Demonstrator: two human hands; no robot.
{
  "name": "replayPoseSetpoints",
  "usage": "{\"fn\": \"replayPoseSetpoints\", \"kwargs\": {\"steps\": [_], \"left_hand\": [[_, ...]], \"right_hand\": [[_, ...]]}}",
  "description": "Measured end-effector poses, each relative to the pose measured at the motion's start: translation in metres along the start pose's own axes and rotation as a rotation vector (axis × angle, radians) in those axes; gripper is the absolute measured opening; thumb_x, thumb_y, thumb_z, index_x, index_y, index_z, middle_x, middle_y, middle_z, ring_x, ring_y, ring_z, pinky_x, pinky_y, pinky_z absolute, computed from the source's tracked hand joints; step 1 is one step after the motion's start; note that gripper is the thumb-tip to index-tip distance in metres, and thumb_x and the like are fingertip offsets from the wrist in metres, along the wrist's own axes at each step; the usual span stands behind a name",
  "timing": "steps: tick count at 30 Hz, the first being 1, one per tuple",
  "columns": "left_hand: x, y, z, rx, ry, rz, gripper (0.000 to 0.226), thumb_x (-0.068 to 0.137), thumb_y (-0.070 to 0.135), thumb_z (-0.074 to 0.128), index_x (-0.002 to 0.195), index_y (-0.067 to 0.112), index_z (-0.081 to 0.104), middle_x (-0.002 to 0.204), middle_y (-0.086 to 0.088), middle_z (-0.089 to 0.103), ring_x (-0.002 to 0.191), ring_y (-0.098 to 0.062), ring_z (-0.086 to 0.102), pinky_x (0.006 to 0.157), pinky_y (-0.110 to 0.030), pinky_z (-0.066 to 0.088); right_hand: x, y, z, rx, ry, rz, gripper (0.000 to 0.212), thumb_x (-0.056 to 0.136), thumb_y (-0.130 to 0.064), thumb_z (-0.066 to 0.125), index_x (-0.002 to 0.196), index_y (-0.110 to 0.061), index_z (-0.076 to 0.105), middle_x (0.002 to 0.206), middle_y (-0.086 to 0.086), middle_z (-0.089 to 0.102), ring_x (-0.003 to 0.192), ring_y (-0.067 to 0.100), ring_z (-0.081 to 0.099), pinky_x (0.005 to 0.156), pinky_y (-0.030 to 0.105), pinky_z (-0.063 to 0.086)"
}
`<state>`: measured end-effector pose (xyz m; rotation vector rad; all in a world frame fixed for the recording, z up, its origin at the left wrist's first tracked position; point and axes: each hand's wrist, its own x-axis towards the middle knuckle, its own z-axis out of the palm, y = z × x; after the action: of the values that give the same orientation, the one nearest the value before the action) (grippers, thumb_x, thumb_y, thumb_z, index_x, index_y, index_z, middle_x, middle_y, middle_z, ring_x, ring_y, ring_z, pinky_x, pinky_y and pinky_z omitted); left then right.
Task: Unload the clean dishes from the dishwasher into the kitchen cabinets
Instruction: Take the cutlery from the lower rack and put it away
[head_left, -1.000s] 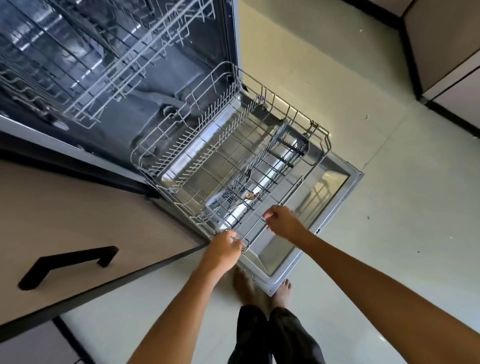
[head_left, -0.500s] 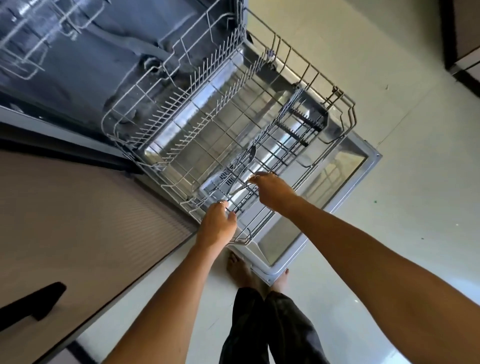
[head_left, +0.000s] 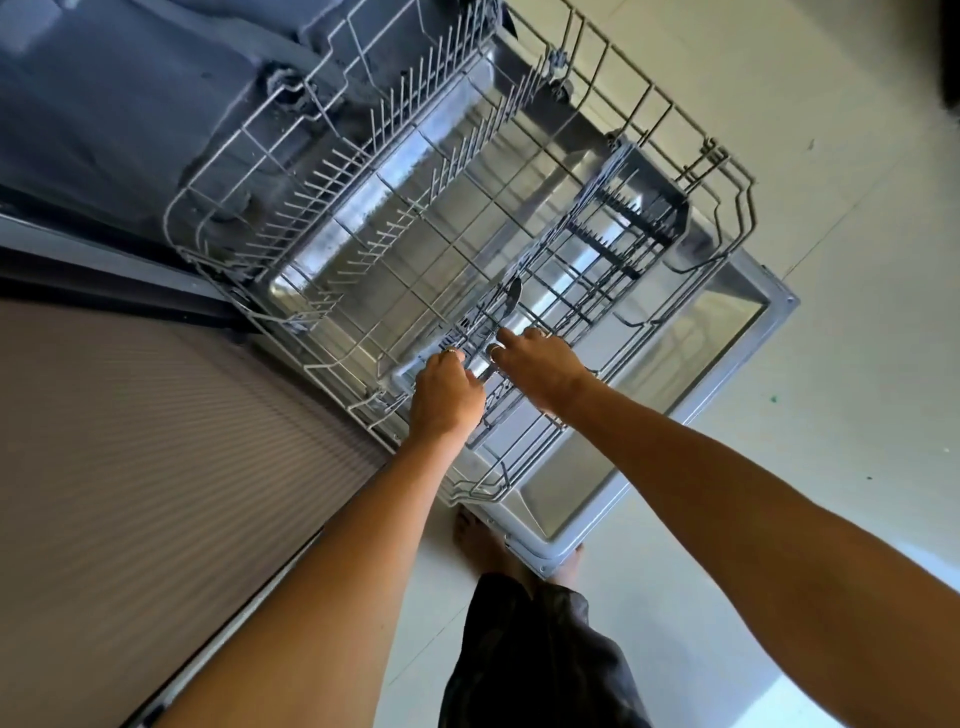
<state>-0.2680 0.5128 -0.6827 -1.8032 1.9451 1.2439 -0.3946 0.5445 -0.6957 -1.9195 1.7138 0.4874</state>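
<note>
This is a home kitchen. An open dishwasher takes up most of the view, its door folded down flat over a pale tiled floor and its wire lower rack pulled out over the door. Beside it stands a ribbed, light-coloured cabinet front, the sort found under a kitchen counter. The person stands barefoot on the tiles in loose dark trousers, which suits a private household.
</note>
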Motion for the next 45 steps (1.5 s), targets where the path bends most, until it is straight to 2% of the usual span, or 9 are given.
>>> {"fn": "replayPoseSetpoints", "kwargs": {"steps": [3, 8, 18, 22, 26, 30, 35, 40, 45], "left_hand": [[0.014, 0.002, 0.001, 0.082, -0.038, -0.081, 0.026, 0.090, 0.001, 0.046, 0.113, -0.004, 0.057, 0.119, -0.026, 0.059, 0.104, -0.035, 0.060, 0.066, -0.037, 0.052], [0.025, 0.002, 0.003, 0.147, 0.007, -0.075, 0.018, 0.089, 0.017, 0.058, 0.104, 0.009, 0.064, 0.108, -0.009, 0.065, 0.105, -0.027, 0.058, 0.090, -0.046, 0.049], [0.023, 0.000, 0.006, 0.038, 0.087, -0.001, 0.019, 0.094, 0.014, 0.053, 0.084, 0.005, 0.068, 0.084, -0.010, 0.069, 0.073, -0.019, 0.060, 0.059, -0.027, 0.046], [0.007, 0.007, -0.010, -0.215, 0.100, -0.017, 0.016, 0.091, 0.006, 0.058, 0.100, -0.003, 0.068, 0.098, -0.012, 0.070, 0.083, -0.021, 0.067, 0.072, -0.028, 0.054], [-0.029, 0.004, -0.024, -0.330, 0.057, 0.053, 0.015, 0.091, 0.007, 0.058, 0.099, 0.001, 0.069, 0.094, -0.011, 0.071, 0.084, -0.022, 0.069, 0.068, -0.019, 0.054], [-0.086, 0.003, -0.033, -0.454, -0.111, 0.022, 0.017, 0.097, 0.013, 0.049, 0.098, 0.004, 0.065, 0.082, -0.006, 0.070, 0.065, -0.009, 0.065, 0.048, -0.011, 0.046], [-0.146, -0.009, -0.031, -0.583, -0.168, -0.061, 0.021, 0.099, 0.008, 0.043, 0.092, 0.002, 0.062, 0.073, -0.005, 0.068, 0.058, -0.008, 0.062, 0.046, -0.016, 0.044], [-0.204, -0.043, -0.030, -0.646, -0.276, -0.146, 0.024, 0.100, 0.018, 0.044, 0.100, 0.008, 0.065, 0.064, 0.009, 0.070, 0.055, 0.000, 0.062, 0.050, -0.014, 0.044], [-0.282, -0.072, -0.043, -0.689, -0.399, -0.245, 0.015, 0.099, 0.018, 0.048, 0.091, 0.014, 0.061, 0.083, -0.002, 0.070, 0.064, -0.003, 0.062, 0.057, -0.015, 0.046]], "right_hand": [[-0.001, 0.005, 0.001, -0.067, 0.021, -0.053, 0.039, 0.097, -0.011, 0.049, 0.135, -0.008, 0.043, 0.136, 0.017, 0.044, 0.116, 0.032, 0.051, 0.083, 0.040, 0.056], [-0.011, 0.018, 0.003, -0.059, 0.036, -0.114, 0.029, 0.097, -0.014, 0.047, 0.124, -0.006, 0.053, 0.115, 0.012, 0.061, 0.105, 0.025, 0.061, 0.091, 0.035, 0.053], [-0.030, 0.037, -0.018, -0.021, 0.080, -0.197, 0.038, 0.096, -0.013, 0.050, 0.133, -0.008, 0.046, 0.125, 0.010, 0.056, 0.116, 0.024, 0.053, 0.099, 0.034, 0.048], [-0.051, 0.033, -0.031, 0.087, 0.106, -0.139, 0.036, 0.100, -0.018, 0.042, 0.135, -0.009, 0.044, 0.116, 0.009, 0.057, 0.108, 0.021, 0.056, 0.093, 0.032, 0.051], [-0.079, 0.022, -0.049, 0.134, 0.167, -0.095, 0.055, 0.104, -0.020, 0.030, 0.152, -0.017, 0.003, 0.103, 0.013, 0.059, 0.085, 0.019, 0.058, 0.079, 0.032, 0.057], [-0.113, 0.001, -0.067, 0.111, 0.136, -0.101, 0.076, 0.102, -0.009, 0.035, 0.141, -0.026, -0.028, 0.096, 0.014, 0.060, 0.068, 0.019, 0.058, 0.067, 0.030, 0.058], [-0.140, -0.036, -0.072, 0.033, -0.032, -0.096, 0.040, 0.101, -0.007, 0.035, 0.140, -0.012, 0.037, 0.113, 0.013, 0.062, 0.091, 0.023, 0.063, 0.080, 0.034, 0.056], [-0.164, -0.067, -0.048, 0.066, -0.252, -0.160, 0.049, 0.093, 0.000, 0.043, 0.139, -0.016, 0.041, 0.127, 0.014, 0.054, 0.113, 0.030, 0.058, 0.087, 0.037, 0.049], [-0.208, -0.125, -0.042, 0.108, -0.409, -0.227, 0.038, 0.094, -0.004, 0.045, 0.131, -0.007, 0.048, 0.129, 0.020, 0.052, 0.119, 0.036, 0.053, 0.094, 0.041, 0.044]]}}
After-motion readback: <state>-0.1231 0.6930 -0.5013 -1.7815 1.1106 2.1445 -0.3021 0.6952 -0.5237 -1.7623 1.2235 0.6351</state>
